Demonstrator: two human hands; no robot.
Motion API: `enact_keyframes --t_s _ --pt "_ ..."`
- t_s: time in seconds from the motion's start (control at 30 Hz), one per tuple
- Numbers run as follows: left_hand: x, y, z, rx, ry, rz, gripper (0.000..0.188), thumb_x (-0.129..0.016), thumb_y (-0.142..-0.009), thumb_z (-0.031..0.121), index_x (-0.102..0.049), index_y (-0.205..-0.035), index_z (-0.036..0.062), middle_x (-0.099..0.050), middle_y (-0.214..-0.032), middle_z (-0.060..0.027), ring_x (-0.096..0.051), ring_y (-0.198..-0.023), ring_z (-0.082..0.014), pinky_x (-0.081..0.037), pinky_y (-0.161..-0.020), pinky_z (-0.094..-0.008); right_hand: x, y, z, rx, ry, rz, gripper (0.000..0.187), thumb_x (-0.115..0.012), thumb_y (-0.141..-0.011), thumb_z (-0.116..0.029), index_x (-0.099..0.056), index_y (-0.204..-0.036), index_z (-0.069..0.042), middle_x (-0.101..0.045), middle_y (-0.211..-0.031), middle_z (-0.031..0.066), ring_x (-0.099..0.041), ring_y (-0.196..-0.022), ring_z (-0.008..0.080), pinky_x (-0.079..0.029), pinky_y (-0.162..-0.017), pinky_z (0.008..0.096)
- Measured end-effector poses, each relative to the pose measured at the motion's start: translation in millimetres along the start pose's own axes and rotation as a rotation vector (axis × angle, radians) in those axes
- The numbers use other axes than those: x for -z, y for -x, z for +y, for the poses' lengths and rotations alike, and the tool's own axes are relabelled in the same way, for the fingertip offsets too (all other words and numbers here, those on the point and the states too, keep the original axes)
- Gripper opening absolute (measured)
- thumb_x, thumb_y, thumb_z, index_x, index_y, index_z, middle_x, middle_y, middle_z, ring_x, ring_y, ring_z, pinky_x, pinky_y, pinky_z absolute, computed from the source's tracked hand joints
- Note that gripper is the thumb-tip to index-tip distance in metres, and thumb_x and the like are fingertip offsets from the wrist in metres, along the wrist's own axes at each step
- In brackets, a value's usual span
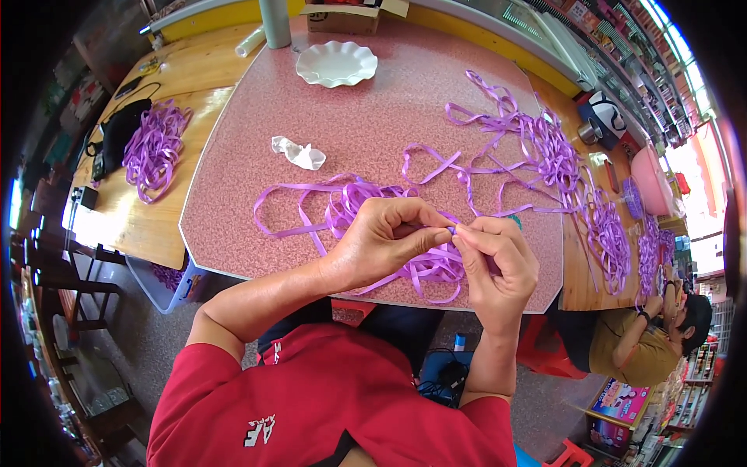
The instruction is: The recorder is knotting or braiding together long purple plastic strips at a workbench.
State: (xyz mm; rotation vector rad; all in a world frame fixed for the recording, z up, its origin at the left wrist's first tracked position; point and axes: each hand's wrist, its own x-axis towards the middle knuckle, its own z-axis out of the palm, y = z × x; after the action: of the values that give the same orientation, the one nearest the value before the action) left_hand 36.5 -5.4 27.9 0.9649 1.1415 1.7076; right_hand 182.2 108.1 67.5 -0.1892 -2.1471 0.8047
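I'm pinching a bit of purple ribbon (453,230) between the fingertips of my left hand (387,233) and right hand (499,261); a ribbon pile (342,208) is lying beneath them on the table (233,187).

The ribbon (342,212) looks like smooth, shiny cloth; the table (389,117) is hard, with a soft sheen. Twelve o'clock: glossy plate (336,64), matt cardboard box (340,21). Eleven: crumpled, papery tissue (300,154). Ten: glossy wooden side table (210,103). Three: smooth plastic basin (650,183). Six: matt cloth shirt (311,389).
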Motion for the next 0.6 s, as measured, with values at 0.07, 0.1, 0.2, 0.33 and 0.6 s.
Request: enact_keyframes --t_s 0.07,0.1,0.2,0.33,0.6 --pt "-0.4 0.9 0.0 0.011 0.009 -0.007 0.014 -0.066 -0.095 0.006 -0.067 -0.107 -0.0016 -0.068 -0.095 -0.0018 -0.062 -0.091 -0.0049 -0.053 -0.078 -0.0201 1.4 0.7 3.6 -0.03 -0.058 -0.011 0.013 -0.074 -0.082 0.007 -0.071 -0.093 0.0 -0.065 -0.091 0.0074 -0.059 -0.073 0.0096 -0.045 -0.06 0.0214" --pt "-1.8 0.6 -0.7 0.004 0.004 -0.004 0.014 -0.065 -0.096 0.006 -0.067 -0.107 -0.0019 -0.068 -0.095 -0.0017 -0.062 -0.09 -0.0049 -0.053 -0.078 -0.0202 2.2 2.0 6.1 -0.03 -0.056 -0.01 0.013 -0.074 -0.082 0.007 -0.071 -0.093 0.0 -0.065 -0.091 0.0074 -0.059 -0.073 0.0096 -0.045 -0.06 0.0214" --pt "-4.4 -0.5 -3.5 -0.064 -0.051 -0.004 0.012 -0.065 -0.095 0.004 -0.067 -0.105 -0.0019 -0.068 -0.092 -0.0023 -0.062 -0.087 -0.005 -0.053 -0.074 -0.021 5.1 5.8 11.0 -0.136 -0.205 -0.016 0.013 -0.073 -0.083 0.008 -0.071 -0.093 0.0 -0.065 -0.094 0.0077 -0.058 -0.068 0.0079 -0.044 -0.056 0.0202" --pt "-3.7 -2.1 3.1 -0.397 -0.584 0.005 0.013 -0.068 -0.09 -0.001 -0.067 -0.104 -0.0004 -0.068 -0.081 -0.0059 -0.063 -0.075 -0.0076 -0.051 -0.061 -0.0246 10.4 4.5 9.1 -0.28 -0.38 -0.07 0.012 -0.07 -0.085 0.01 -0.07 -0.094 0.001 -0.065 -0.097 0.0092 -0.059 -0.065 0.0074 -0.046 -0.052 0.0192" --pt "-0.8 -4.7 -1.1 -0.469 -0.705 -0.028 0.016 -0.071 -0.086 -0.002 -0.067 -0.101 -0.0007 -0.066 -0.076 -0.009 -0.064 -0.069 -0.0123 -0.048 -0.057 -0.0272 15.8 0.6 12.0 -0.314 -0.321 -0.163 0.012 -0.068 -0.085 0.011 -0.07 -0.093 0.003 -0.065 -0.094 0.0101 -0.062 -0.067 0.0092 -0.049 -0.055 0.0197"
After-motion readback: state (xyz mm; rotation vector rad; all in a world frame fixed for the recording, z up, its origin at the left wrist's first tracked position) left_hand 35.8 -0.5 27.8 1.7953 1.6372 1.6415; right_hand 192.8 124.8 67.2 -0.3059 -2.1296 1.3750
